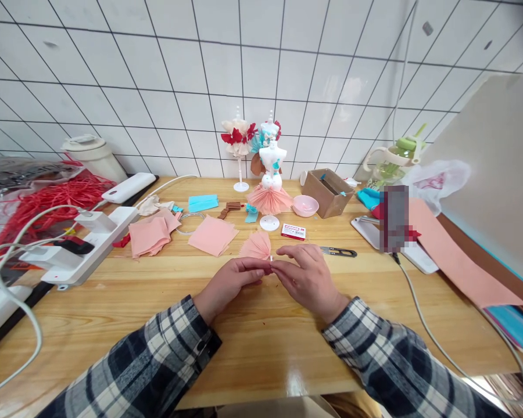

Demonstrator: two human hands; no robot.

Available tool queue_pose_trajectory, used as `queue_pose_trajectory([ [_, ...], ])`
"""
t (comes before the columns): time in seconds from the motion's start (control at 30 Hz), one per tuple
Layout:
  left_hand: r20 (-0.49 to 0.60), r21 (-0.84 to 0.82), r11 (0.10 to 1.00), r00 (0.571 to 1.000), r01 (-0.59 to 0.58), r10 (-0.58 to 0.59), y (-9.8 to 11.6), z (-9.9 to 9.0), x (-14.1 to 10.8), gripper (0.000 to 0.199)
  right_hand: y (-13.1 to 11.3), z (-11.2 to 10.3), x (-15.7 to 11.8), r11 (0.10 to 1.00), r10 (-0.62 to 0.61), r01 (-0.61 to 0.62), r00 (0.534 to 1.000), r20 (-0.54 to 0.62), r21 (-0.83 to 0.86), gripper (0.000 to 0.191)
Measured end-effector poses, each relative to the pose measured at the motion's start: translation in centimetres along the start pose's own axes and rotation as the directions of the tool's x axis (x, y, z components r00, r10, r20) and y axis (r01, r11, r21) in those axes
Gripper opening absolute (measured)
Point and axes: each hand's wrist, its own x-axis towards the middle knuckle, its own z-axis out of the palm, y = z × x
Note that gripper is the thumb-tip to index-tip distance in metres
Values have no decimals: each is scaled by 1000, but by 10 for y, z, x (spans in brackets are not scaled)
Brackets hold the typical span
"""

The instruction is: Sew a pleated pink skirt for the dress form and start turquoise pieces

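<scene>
A pleated pink paper fan (255, 245) spreads just beyond my fingertips, its narrow end toward me. My left hand (232, 284) is closed, thumb and fingers pinching at that narrow end. From the other side my right hand (310, 280) pinches at the same spot, its fingertips touching those of the left. A tiny white bit shows between them; what it is, I cannot make out. Behind the fan stands a white mini dress form (272, 165) with a pleated pink paper skirt (270, 200). Thread snips (339, 252) lie beside my right hand.
Pink paper squares (212, 235) and a pink stack (150, 235) lie at left, near a power strip (91, 247). A small red-and-white box (293, 231), pink bowl (305, 205) and cardboard box (326, 191) stand beyond my right hand. A cable (422, 325) crosses the right side.
</scene>
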Motion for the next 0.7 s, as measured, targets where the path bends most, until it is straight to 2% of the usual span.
queue_pose_trajectory([
  [0.07, -22, 216, 971, 994, -101, 108, 0, 1, -1, 27, -2, 2, 2, 991, 77, -75, 997, -9, 106, 12],
  [0.1, -33, 361, 917, 981, -169, 194, 0, 1, -1, 27, -2, 3, 3, 973, 142, -138, 990, -9, 187, 10],
  [0.17, -2, 615, 735, 932, -285, 363, 1, 1, -2, 24, -1, 6, 5, 883, 311, -298, 950, 23, 364, 11],
  [0.23, 93, 724, 583, 889, -370, 448, 2, 1, -4, 20, 2, 10, 6, 746, 469, -447, 879, 87, 493, 15],
  [0.33, 193, 734, 512, 861, -445, 471, 6, 1, -9, 44, 9, 13, 6, 576, 606, -565, 780, 156, 591, 23],
  [0.4, 193, 735, 527, 877, -427, 441, 8, 3, -12, 41, 12, 14, 5, 488, 660, -599, 730, 181, 635, 26],
  [0.47, 136, 736, 579, 915, -351, 381, 9, 4, -12, 24, 13, 15, 4, 427, 696, -614, 691, 192, 664, 26],
  [0.5, 89, 723, 617, 928, -310, 361, 8, 5, -12, 22, 13, 15, 4, 411, 705, -616, 682, 194, 672, 26],
  [0.6, -56, 609, 762, 947, -219, 317, 5, 8, -8, 27, 9, 16, 3, 412, 696, -599, 693, 188, 687, 24],
  [0.7, -58, 463, 879, 985, -118, 163, 4, 14, -5, 25, 1, 20, 2, 456, 680, -599, 712, 177, 658, 21],
])
